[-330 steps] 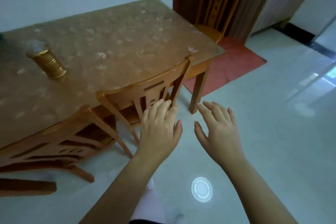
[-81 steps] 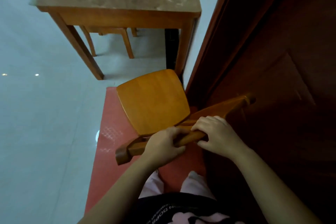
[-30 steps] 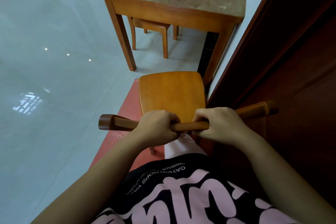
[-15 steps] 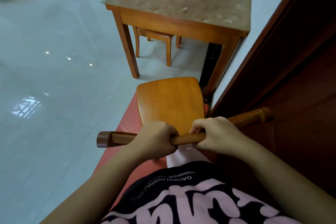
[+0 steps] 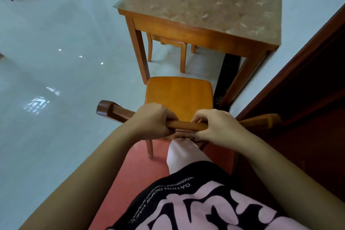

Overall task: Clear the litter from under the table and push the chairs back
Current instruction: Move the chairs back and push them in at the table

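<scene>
1. Firmly, the fingers (image 5: 170, 117) of the left hand (image 5: 153, 121) and right hand (image 5: 218, 129) curl round the top rail (image 5: 186, 125), knuckles nearly touching.
2. That chair (image 5: 179, 93) stands on a red mat (image 5: 130, 166), its seat facing the end of the tabletop (image 5: 214, 0), front edge close to the near legs.
3. Beyond, a second chair (image 5: 173, 43) sits tucked under the tabletop on the pale floor (image 5: 56, 80); a dark door (image 5: 308, 99) is at right.

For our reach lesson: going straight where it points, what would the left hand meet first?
Probably the near edge of the table, after the left hand clears the chair seat; depth unclear.
</scene>
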{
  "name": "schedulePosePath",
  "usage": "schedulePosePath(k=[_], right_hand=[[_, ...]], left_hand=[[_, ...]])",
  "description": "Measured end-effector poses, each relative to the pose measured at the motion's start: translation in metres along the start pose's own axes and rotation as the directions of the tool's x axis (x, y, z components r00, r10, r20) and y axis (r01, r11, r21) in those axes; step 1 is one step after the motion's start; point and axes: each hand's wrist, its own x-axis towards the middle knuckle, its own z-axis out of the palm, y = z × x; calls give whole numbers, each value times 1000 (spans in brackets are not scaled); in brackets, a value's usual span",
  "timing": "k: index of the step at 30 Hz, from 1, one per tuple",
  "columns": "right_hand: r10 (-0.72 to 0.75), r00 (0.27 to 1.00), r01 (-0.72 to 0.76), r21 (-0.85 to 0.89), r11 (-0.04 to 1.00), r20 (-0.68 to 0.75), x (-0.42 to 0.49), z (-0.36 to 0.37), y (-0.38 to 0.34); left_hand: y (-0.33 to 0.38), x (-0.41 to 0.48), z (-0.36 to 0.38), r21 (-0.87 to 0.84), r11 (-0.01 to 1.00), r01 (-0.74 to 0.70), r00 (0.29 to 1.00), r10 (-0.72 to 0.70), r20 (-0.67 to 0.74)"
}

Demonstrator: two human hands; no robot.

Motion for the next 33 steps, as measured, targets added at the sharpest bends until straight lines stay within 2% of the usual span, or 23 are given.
schedulePosePath(k=[3, 10, 16, 27, 33], right_hand=[[51, 998, -53, 38, 998, 32, 20, -4, 2], [130, 991, -129, 96, 987, -12, 75, -40, 26], [191, 981, -192, 100, 976, 19, 106, -69, 23], [302, 952, -294, 117, 949, -59, 100, -40, 11], [347, 934, -339, 107, 935, -78, 113, -43, 5]], left_hand=[[-11, 22, -6, -26, 1000, -11, 999, 12, 42], [-32, 102, -28, 3, 995, -96, 993, 95, 65], [-40, 139, -53, -24, 996, -87, 987, 90, 132], [-57, 131, -46, -14, 971, -238, 957, 237, 165], [-68, 138, -53, -19, 969, -248, 960, 248, 133]])
